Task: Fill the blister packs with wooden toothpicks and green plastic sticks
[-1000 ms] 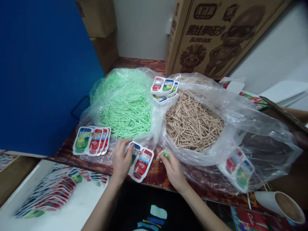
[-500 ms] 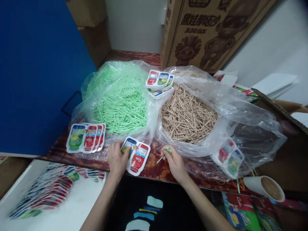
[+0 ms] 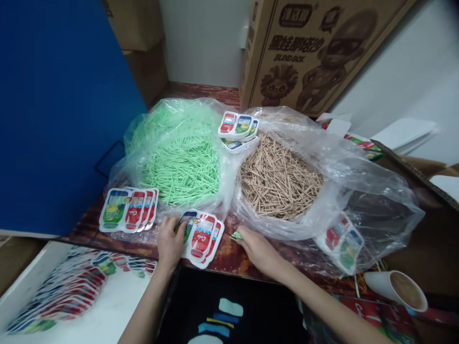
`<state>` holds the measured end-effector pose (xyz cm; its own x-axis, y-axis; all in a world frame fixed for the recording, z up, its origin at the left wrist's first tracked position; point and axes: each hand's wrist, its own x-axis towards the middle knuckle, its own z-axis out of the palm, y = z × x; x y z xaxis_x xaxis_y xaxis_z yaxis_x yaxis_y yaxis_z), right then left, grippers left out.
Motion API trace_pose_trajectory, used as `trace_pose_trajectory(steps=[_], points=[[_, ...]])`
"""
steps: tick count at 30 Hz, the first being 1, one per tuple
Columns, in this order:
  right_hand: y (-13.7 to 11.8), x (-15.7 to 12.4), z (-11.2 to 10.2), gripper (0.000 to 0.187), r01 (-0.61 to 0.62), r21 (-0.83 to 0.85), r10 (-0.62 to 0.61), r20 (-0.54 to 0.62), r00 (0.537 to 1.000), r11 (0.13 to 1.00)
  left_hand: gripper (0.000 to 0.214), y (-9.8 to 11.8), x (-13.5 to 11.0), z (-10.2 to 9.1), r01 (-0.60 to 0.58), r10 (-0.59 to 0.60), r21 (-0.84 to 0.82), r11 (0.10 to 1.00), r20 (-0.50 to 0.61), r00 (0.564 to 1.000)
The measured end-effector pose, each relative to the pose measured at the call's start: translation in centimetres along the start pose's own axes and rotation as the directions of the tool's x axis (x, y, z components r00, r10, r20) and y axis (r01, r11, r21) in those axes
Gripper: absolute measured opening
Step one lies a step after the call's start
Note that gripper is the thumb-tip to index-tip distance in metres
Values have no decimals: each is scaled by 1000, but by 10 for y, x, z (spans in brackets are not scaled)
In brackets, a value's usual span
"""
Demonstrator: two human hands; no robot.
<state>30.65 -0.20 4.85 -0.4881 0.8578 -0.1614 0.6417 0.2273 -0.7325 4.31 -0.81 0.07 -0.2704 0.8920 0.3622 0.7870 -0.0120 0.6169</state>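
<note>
My left hand is closed on the left edge of a printed card shaped like two jars, one green and one red marked Cola. A second card shows from beneath it, offset to the right. My right hand is closed on a small bunch of thin green sticks, just right of the cards. Behind my hands lie a clear bag of green sticks and a clear bag of brown sticks. Left of my left hand, several matching cards overlap in a row.
More cards rest between the bags, and another card lies at the right. A white box holds many cards below left. A paper cup lies tilted at right. A blue panel and a cardboard box stand behind.
Two overlapping cards now show at my left hand, where one showed before. My right hand has moved slightly left, still with the green sticks, and has turned. The view has shifted a little.
</note>
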Motion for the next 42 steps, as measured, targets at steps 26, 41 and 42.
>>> trace_pose_trajectory(steps=[26,41,42], points=[[-5,-1,46,18,88,507,118,-361,925,857,16,0,-1,-13,116,-117,-79,990,-6,993],[-5,-5,50,20,125,497,101,-403,910,859,18,20,5,-28,1,-3,-190,982,-7,1000],[-5,-5,50,21,124,496,102,-404,909,859,17,22,6,-28,-8,7,-204,979,-7,1000]])
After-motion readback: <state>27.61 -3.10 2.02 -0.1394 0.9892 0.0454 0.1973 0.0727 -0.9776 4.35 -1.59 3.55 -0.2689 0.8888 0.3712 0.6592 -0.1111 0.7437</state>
